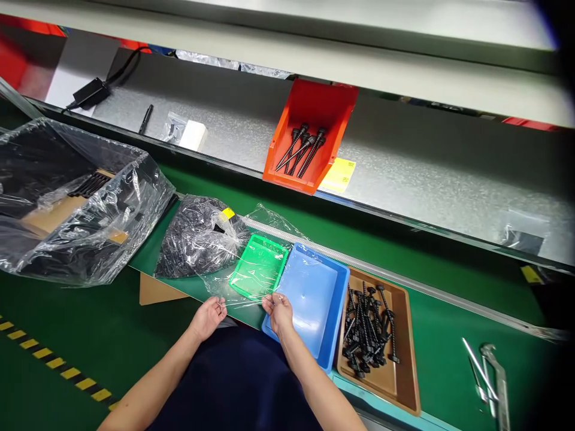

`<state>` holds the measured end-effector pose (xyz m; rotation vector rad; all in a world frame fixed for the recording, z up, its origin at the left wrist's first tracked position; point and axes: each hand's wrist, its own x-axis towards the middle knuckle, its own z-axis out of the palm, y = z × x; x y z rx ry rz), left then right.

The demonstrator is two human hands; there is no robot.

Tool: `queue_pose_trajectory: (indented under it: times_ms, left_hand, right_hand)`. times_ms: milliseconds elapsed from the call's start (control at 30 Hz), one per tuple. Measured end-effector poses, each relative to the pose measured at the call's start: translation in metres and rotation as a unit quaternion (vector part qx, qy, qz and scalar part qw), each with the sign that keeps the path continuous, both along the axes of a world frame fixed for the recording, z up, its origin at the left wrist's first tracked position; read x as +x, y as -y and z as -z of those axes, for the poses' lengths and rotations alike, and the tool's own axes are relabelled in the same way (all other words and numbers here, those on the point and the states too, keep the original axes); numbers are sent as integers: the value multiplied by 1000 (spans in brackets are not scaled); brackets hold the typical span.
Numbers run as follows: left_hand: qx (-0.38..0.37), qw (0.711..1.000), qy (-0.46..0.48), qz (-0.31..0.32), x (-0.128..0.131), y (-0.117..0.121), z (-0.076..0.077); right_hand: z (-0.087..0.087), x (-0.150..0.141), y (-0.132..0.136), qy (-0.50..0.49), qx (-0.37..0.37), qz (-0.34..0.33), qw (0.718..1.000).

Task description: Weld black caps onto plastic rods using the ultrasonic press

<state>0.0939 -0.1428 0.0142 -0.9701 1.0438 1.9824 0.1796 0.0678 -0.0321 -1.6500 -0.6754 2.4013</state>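
Between my two hands a clear plastic bag is stretched by its near edge, and its film spreads away over the small green tray. My left hand pinches the left end of that edge. The right end is pinched in my right hand, just above the left side of the blue tray. A tied clear sack of small black parts sits left of the green tray. Right of the blue tray, a brown tray holds several black threaded rods with knob-like heads.
On the grey shelf stands a red bin with similar rods, beside a yellow label. A plastic-lined box is at the left. Metal tools lie at the right. The shelf also holds a black adapter and a pen.
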Motion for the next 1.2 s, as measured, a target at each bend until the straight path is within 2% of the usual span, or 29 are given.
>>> queue_pose_trajectory:
  times_ms: [200,333,467,600,700,867,933,1100,1200]
  left_hand:
    - [-75,996,1,-55,28,16,9]
    - [-113,990,10,-87,38,23,13]
    - [-74,995,22,-68,36,28,5]
    - [-44,996,16,-70,27,31,-3]
    - [-68,993,-4,-96,23,32,-2]
    - [-127,985,-12,-118,28,31,2]
    - [-138,983,-11,-119,31,30,2]
    - [-150,982,-20,-117,35,31,-6]
    - [-168,980,-24,-106,41,35,-13]
  right_hand:
    - [-1,3,-1,-2,28,21,999]
    - [-2,8,4,-12,34,-3,999]
    - [-3,17,6,-23,11,-25,999]
    - [-5,21,3,-31,-55,18,998]
    - [-8,18,1,-34,-79,21,996]
    - [-17,18,0,-111,-59,26,992]
    - [-17,22,-1,-112,-53,21,992]
    - [-13,36,-5,-79,-47,4,996]
    - [-17,41,-4,-78,-38,5,996]
